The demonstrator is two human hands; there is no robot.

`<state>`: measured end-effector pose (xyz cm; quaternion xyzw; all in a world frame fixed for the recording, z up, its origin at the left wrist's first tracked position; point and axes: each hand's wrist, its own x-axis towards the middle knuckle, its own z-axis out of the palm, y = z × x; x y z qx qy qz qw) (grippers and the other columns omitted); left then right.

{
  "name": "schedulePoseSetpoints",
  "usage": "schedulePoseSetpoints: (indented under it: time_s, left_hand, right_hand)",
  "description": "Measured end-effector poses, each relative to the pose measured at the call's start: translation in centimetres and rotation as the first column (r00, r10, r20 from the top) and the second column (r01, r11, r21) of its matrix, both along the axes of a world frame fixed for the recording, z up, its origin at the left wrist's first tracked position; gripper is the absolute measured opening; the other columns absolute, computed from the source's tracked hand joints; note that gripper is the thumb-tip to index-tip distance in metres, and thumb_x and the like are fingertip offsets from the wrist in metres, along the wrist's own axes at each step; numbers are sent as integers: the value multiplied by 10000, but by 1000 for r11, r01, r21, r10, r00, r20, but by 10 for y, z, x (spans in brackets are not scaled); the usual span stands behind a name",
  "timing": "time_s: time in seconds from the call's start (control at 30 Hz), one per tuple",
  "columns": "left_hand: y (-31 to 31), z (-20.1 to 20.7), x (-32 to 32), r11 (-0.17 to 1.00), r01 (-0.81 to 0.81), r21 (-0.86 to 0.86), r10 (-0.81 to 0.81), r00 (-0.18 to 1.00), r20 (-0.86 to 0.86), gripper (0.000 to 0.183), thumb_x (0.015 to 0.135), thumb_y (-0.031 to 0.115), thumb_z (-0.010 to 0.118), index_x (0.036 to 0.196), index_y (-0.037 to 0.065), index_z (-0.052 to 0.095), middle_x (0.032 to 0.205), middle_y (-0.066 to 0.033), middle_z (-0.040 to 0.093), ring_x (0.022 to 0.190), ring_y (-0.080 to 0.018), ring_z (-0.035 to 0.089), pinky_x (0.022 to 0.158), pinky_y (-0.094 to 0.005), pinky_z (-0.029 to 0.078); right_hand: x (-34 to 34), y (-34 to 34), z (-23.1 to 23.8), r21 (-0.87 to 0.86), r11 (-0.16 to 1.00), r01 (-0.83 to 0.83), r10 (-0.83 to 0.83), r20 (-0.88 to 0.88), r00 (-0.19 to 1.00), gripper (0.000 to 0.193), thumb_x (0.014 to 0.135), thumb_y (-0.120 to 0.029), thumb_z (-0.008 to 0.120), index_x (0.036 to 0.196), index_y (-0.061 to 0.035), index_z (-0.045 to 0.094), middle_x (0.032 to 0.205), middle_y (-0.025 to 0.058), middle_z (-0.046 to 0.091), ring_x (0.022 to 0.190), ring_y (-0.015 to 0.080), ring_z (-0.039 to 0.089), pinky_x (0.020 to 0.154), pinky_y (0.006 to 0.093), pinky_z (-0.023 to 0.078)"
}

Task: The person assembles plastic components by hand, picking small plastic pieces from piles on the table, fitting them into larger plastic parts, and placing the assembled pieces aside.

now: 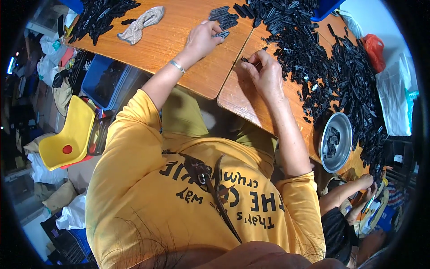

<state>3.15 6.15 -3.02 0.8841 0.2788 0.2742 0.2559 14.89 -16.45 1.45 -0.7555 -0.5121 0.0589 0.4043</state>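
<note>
My left hand [202,41] is at the table's middle, its fingers curled on a flat black plastic piece [223,34]. Just beyond it, several similar dark plastic pieces [222,17] lie side by side in a short row. My right hand [268,74] is held over the table to the right of the seam, thumb and fingers pinched together on a small black plastic part [244,59], mostly hidden by the fingers. A big heap of small black parts [300,58] spreads just right of that hand.
A cloth glove [142,24] and another black pile [101,18] lie at the far left of the wooden table [179,13]. On the right edge stands a metal bowl [345,145] with black parts. Another person's arms [342,197] are at lower right. A yellow chair [74,132] and blue bin [101,83] stand left.
</note>
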Motion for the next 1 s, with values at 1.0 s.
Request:
schedulePoseSetpoints:
  time_s: [1.0]
  left_hand:
    - [-54, 44, -18, 11, 721, -693, -23, 693, 721, 367, 1076, 186, 582, 1409, 33, 556, 1187, -68, 699, 1046, -147, 699, 907, -301, 599]
  right_hand:
    - [-16, 13, 32, 444, 893, -74, 52, 60, 997, 160, 834, 35, 803, 902, -30, 673, 858, 80, 653, 672, 158, 673, 566, 278, 538]
